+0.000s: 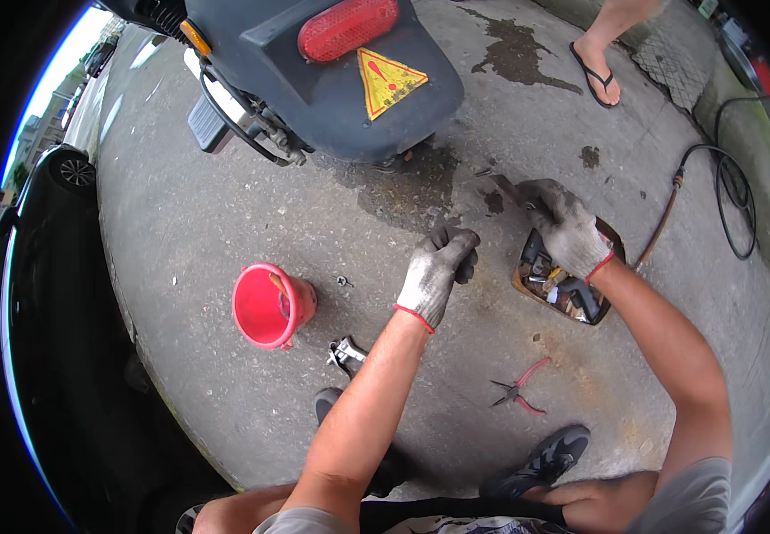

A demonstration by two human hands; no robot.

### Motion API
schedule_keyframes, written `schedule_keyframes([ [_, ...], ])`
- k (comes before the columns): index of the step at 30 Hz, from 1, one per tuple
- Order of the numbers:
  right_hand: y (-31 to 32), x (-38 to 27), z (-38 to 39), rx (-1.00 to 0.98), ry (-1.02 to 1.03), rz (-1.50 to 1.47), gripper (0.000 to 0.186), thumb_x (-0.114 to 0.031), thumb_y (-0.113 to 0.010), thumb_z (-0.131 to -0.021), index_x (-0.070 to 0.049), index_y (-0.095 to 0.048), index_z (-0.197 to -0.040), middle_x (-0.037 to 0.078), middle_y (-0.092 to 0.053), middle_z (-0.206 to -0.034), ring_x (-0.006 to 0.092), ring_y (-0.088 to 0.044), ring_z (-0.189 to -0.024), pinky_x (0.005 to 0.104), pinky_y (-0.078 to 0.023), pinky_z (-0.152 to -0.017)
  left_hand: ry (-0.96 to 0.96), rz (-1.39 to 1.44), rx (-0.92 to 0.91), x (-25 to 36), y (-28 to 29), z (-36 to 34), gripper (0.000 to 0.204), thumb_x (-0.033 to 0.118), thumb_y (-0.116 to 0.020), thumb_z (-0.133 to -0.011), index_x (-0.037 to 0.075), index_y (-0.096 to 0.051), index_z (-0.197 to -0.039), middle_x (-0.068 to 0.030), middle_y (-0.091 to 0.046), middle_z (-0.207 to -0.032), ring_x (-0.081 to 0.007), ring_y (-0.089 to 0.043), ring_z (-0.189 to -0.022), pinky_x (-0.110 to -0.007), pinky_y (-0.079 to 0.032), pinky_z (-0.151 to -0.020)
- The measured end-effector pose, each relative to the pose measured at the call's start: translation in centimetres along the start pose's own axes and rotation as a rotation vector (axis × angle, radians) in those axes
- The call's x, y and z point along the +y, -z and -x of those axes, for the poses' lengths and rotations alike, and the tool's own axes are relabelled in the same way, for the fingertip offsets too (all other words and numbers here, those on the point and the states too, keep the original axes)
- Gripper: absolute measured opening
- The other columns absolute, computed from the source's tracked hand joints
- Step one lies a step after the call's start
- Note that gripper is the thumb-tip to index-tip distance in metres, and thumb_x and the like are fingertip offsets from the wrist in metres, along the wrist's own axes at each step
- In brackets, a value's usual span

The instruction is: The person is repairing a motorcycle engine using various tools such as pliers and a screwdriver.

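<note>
A black car (51, 294) fills the left edge, and the grey rear of a two-wheeler (349, 111) stands at the top. A shallow box (521, 281) of jumbled tools and parts lies on the right, partly hidden by the right hand (570, 222); whatever labels its contents bear are too small to read. The red bucket (304, 303) stands on the left, without legible writing. The right hand, gloved, has its fingers curled around a slim metal tool, while the gloved left hand (441, 267) is bunched, thumb against forefinger; whether it pinches anything I cannot tell. On the vehicle, below a red reflector (347, 29), sits a yellow triangular sticker (388, 82) with a red warning mark. Red-handled pliers (518, 392) lie spread on the concrete. The slim metal tool (507, 185) points toward the vehicle; no marking shows on it. Near the bucket lie a silvery metal part (346, 352) and a tiny metal piece (343, 281)
</note>
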State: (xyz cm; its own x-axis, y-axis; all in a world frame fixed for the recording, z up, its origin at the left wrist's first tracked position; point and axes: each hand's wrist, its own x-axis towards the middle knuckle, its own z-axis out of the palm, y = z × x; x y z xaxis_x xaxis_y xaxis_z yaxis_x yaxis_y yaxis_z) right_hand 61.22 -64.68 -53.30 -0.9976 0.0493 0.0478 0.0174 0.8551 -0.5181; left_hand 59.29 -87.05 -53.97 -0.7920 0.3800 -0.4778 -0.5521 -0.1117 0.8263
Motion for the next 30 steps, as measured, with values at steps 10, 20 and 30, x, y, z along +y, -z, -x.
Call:
schedule_keyframes([
  [10,8.3,8.0,6.8,0.179,-0.262,-0.017,0.029,-0.005,-0.044,-0.086,-0.006,-0.067,-0.104,0.016,-0.064,-0.093,0.0228,-0.063,-0.086,0.0347,-0.049,-0.079,-0.218,-0.854,-0.029,-5.1,-4.7,-1.3,0.018,0.020,-0.066,-0.088,0.003,-0.063,-0.088,-0.0056,-0.064,-0.072,-0.0148,-0.059,-0.062,-0.030,-0.047,-0.059],
  [20,10.5,12.0,13.1,0.023,-0.615,-0.255,0.027,-0.013,-0.044,-0.080,-0.005,-0.066,-0.093,0.020,-0.066,-0.092,0.0348,-0.065,-0.089,0.0422,-0.050,-0.083,-0.639,-1.322,-0.072,-9.3,-11.2,-1.7,0.015,0.011,-0.063,-0.079,0.006,-0.062,-0.093,-0.0195,-0.065,-0.088,-0.0391,-0.063,-0.085,-0.045,-0.051,-0.071],
  [30,7.5,11.3,11.6,0.019,-0.416,-0.152,0.026,-0.013,-0.045,-0.081,-0.007,-0.064,-0.097,0.020,-0.064,-0.107,0.0375,-0.059,-0.104,0.0434,-0.045,-0.091,-0.526,-1.241,-0.072,-9.4,-11.7,-1.1,0.019,0.016,-0.064,-0.084,0.006,-0.063,-0.099,-0.0196,-0.066,-0.093,-0.0388,-0.063,-0.087,-0.044,-0.050,-0.074],
])
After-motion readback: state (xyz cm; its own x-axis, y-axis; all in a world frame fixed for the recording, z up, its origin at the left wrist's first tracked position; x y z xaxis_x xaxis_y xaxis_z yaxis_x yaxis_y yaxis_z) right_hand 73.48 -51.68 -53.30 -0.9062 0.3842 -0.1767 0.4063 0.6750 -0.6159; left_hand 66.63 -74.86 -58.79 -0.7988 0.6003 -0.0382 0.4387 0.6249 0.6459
